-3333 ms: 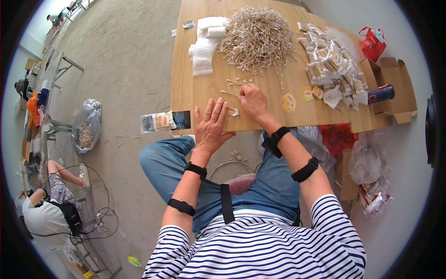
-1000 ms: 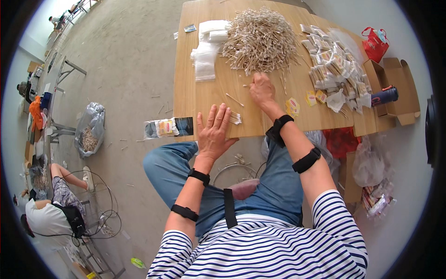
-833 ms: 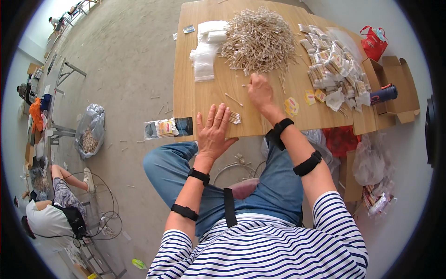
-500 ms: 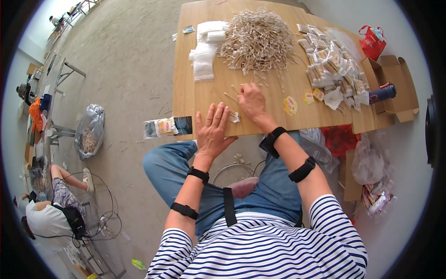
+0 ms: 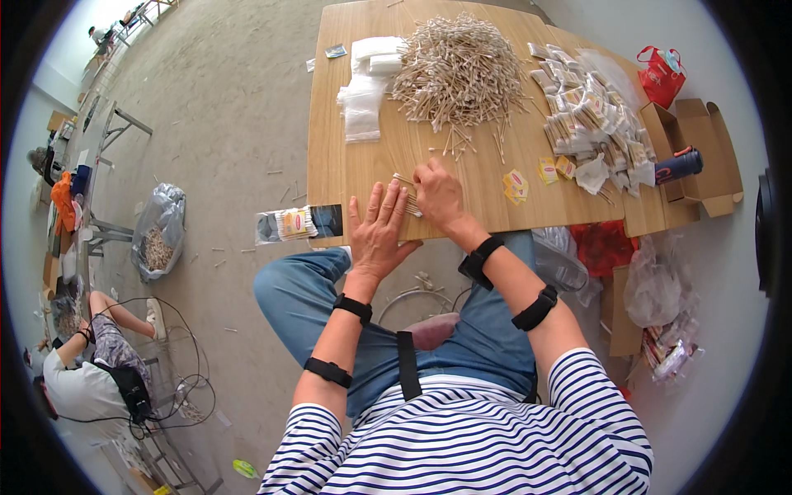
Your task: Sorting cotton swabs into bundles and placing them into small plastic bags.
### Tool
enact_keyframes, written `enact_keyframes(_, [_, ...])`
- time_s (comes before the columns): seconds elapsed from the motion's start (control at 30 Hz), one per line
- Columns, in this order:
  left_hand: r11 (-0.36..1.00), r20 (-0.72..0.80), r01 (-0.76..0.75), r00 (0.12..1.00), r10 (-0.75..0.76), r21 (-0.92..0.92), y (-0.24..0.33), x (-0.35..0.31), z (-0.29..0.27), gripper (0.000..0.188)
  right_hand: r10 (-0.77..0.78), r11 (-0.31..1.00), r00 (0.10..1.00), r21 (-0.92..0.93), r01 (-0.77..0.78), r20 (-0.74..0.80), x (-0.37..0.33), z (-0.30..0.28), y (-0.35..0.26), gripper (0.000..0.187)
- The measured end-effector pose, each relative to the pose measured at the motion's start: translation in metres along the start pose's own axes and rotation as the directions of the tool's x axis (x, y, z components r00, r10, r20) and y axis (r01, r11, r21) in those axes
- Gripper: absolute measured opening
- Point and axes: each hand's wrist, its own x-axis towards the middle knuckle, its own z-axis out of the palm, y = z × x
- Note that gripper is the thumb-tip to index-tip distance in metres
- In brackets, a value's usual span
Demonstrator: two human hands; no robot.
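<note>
While the left hand touches swabs, a bag holds more.

Wood, cotton and film
The worktop is smooth, grained wood; the swab pile looks matt and bristly; the flat bags are thin, translucent plastic; the carton is matt cardboard.

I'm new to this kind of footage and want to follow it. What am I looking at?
There's no machine, just a person's bare hands. The picture comes from a wide camera on their head, looking down; its lens bends straight edges. The left hand lies flat, partly covering some cotton swabs. The right hand, fingers curled beside it, seems to pinch a few. The wooden table also bears a large swab heap, clear bags, filled packets and yellow cards.
</note>
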Motion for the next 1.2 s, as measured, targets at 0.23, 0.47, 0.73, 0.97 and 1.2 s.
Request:
enact_keyframes(0.23, [1.0,0.001,0.006,1.0,-0.006,0.017,-0.002,-0.002,0.001,0.108,-0.065,0.998,0.995,0.007,0.065,0.076,0.0,-0.008,0.002,0.005])
enact_keyframes(0.47, [1.0,0.013,0.013,1.0,-0.013,-0.005,0.001,0.0,-0.004,0.109,0.321,0.923,0.935,-0.173,-0.345,-0.15,0.055,-0.026,0.04,0.031])
enact_keyframes(0.73, [1.0,-0.004,0.0,1.0,0.0,-0.005,0.004,0.003,-0.003,0.108,0.371,0.912,0.928,-0.176,-0.371,-0.035,0.061,-0.019,0.06,0.021])
enact_keyframes(0.97, [1.0,-0.01,0.01,1.0,-0.01,0.0,0.0,-0.001,-0.002,0.108,0.338,0.939,0.938,-0.034,-0.341,-0.078,0.056,-0.035,0.063,0.011])
enact_keyframes(1.2, [1.0,-0.01,0.011,1.0,-0.011,0.003,0.0,0.0,-0.002,0.108,0.15,0.979,0.986,0.13,-0.159,0.079,0.028,-0.023,0.048,0.008])
